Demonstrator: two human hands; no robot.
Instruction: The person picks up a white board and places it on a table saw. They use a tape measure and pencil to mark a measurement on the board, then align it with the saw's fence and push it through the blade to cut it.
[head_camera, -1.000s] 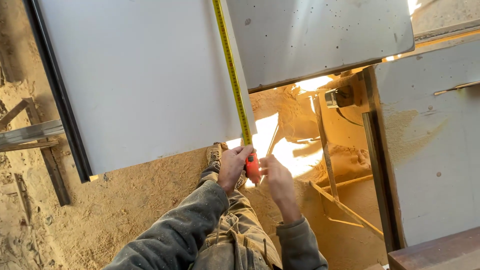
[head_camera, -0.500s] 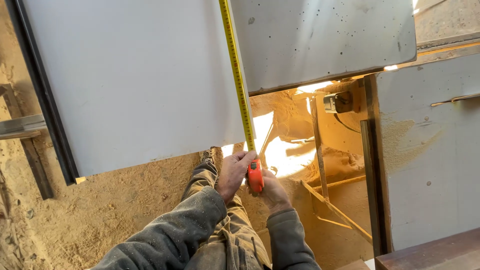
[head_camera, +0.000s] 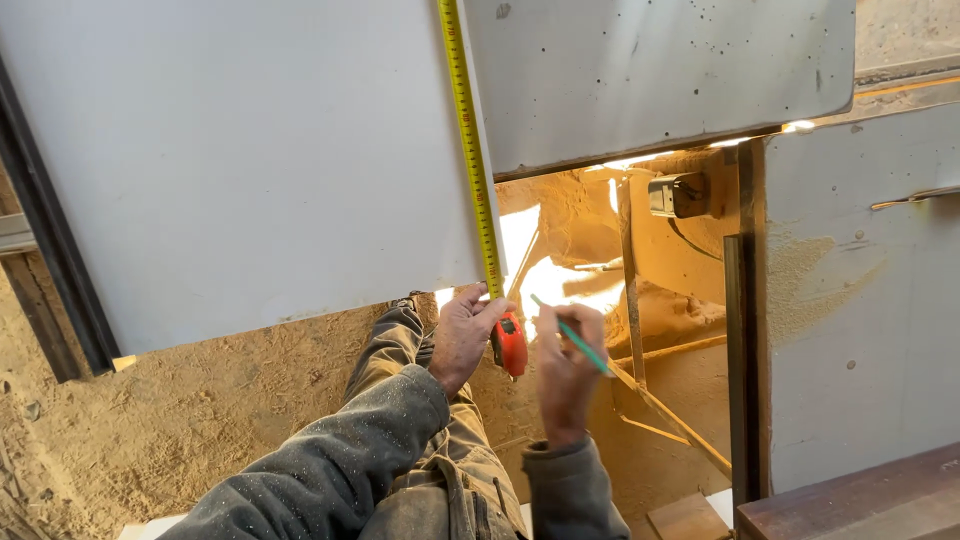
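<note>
A large white panel (head_camera: 250, 170) lies across the upper left. A yellow tape measure blade (head_camera: 470, 150) runs along its right edge, from the top of the view down to a red tape measure case (head_camera: 510, 345). My left hand (head_camera: 462, 335) grips that case at the panel's lower right corner. My right hand (head_camera: 565, 365) is just right of the case and holds a green pencil (head_camera: 572, 337), its tip pointing up and left toward the blade's lower end. Both arms wear dusty dark sleeves.
A second white panel (head_camera: 660, 80) sits at the upper right, and a dusty white surface (head_camera: 860, 300) at the right. Sawdust (head_camera: 200, 420) covers the ground below. A dark frame edge (head_camera: 50, 260) runs at the left. Thin wooden strips (head_camera: 660, 400) and a brown board (head_camera: 850, 500) lie lower right.
The view has shifted so the panel fills more of it. My right hand has come off the case and now holds the green pencil up beside it.
</note>
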